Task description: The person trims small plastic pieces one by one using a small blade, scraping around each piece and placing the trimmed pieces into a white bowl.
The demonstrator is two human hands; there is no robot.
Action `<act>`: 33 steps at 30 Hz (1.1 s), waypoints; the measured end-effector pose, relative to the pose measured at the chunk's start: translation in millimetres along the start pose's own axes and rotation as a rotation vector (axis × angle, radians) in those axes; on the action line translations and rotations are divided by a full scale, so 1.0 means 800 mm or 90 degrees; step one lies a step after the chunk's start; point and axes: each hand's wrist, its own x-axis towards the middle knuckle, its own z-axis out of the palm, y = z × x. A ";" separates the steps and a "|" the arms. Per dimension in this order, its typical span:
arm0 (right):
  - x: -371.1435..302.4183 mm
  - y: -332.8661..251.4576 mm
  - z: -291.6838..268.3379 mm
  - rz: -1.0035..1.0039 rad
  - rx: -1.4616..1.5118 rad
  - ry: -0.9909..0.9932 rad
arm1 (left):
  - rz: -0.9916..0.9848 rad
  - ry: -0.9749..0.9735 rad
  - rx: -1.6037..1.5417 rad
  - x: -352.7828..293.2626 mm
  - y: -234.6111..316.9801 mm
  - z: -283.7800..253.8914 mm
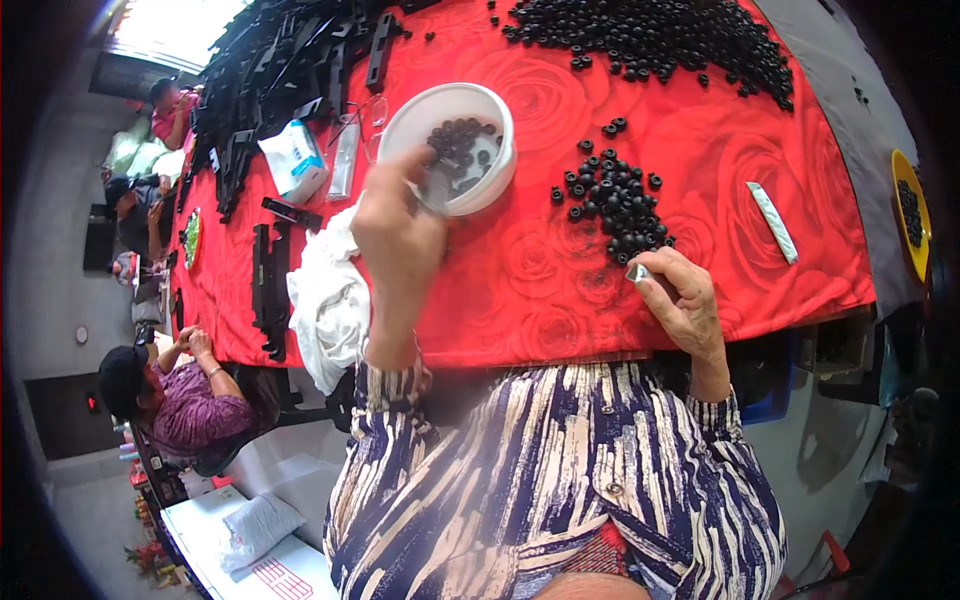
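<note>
Left hand (400,220): hovering at white, round plastic tub (506,150), grip indistinct from blur; tub apparently keeping round black beads (460,140) from rolling. Right hand (685,295): pinching small silvery-white strip (637,272), beside black bead pile (622,205).

Long-sleeved shirt (470,490), navy and cream streaks; round buttons (615,488); red patterned underlayer (607,550) at opening.

Red rose-patterned tablecloth (480,300): black rounded pieces (625,205), white bowl (506,130), long black parts (271,290), crumpled white cloth (328,300).
</note>
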 end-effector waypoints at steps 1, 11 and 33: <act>0.001 -0.003 0.001 0.001 -0.002 -0.002 | -0.003 0.000 -0.001 -0.010 0.009 0.002; 0.005 -0.007 0.004 -0.015 -0.022 -0.013 | 0.082 -0.299 0.053 -0.024 0.007 0.106; -0.006 -0.014 0.008 -0.039 0.017 0.031 | -0.529 -0.501 -0.892 -0.102 0.046 0.056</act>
